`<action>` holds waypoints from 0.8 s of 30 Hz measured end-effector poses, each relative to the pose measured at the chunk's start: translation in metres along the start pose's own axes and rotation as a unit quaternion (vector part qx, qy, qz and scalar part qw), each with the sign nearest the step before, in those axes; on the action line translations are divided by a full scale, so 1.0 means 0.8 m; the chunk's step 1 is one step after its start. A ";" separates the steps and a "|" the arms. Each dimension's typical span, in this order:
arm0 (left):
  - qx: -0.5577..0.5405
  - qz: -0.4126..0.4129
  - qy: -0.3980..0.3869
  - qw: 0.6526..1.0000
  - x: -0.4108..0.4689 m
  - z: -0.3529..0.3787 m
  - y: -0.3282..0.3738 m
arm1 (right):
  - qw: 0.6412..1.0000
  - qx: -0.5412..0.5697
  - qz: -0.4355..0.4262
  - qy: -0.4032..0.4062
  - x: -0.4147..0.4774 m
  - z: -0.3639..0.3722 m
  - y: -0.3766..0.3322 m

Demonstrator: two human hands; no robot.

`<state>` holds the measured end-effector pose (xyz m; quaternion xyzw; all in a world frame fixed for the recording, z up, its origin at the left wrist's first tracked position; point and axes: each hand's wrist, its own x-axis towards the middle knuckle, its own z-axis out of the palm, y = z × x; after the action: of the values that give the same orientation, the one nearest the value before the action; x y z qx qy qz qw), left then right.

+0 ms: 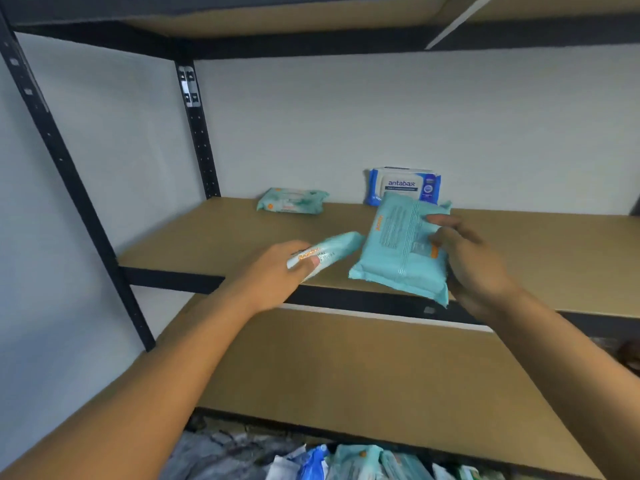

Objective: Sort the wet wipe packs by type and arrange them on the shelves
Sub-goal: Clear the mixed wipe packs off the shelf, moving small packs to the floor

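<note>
Head view puts you early on: your left hand [277, 270] grips a slim teal pack [329, 249] and your right hand [465, 268] a larger teal pack [394, 254] over the middle shelf [207, 237], where only a shelved teal pack [292, 200] and a blue Antabax pack [401, 183] sit, a heap of packs [346, 462] unsorted below.

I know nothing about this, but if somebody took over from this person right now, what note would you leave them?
Left hand holds the left teal pack in its grip above the middle shelf. Right hand holds the right teal pack, printed back facing up.
Done: shelved teal pack lies at the back left; blue Antabax pack stands upright at the back.
Left: probably set both held packs by the shelved teal one, then sort the pile of packs below.
</note>
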<state>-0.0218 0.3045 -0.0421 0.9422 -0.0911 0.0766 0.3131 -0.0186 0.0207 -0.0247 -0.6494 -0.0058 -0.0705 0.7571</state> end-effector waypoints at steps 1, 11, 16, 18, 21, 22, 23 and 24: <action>-0.026 0.002 0.023 0.999 -0.012 -0.001 0.009 | 1.000 -0.003 0.002 -0.005 -0.015 -0.012 -0.003; -0.466 -0.226 0.022 0.855 -0.162 0.160 0.040 | 0.986 -0.135 0.090 -0.027 -0.164 -0.117 0.114; -0.428 -0.262 -0.005 0.865 -0.200 0.266 0.016 | 0.966 -0.203 0.159 -0.025 -0.205 -0.151 0.195; -0.386 -0.253 -0.026 0.887 -0.204 0.294 0.011 | 0.952 -0.245 0.181 -0.032 -0.212 -0.164 0.222; -0.343 -0.259 -0.063 0.901 -0.208 0.328 0.006 | 0.941 -0.263 0.208 -0.040 -0.220 -0.179 0.259; -0.331 -0.258 -0.073 0.905 -0.210 0.336 0.006 | 0.938 -0.272 0.212 -0.039 -0.223 -0.182 0.268; -0.323 -0.257 -0.077 0.908 -0.210 0.342 0.005 | 0.935 -0.277 0.216 -0.034 -0.224 -0.185 0.275; -0.319 -0.256 -0.080 0.909 -0.209 0.347 0.005 | 0.935 -0.276 0.220 -0.029 -0.224 -0.188 0.279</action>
<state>-0.1610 0.1543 -0.2934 0.7861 0.1093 -0.1151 0.5973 -0.1829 -0.0768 -0.2854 -0.8198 0.1351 0.1183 0.5438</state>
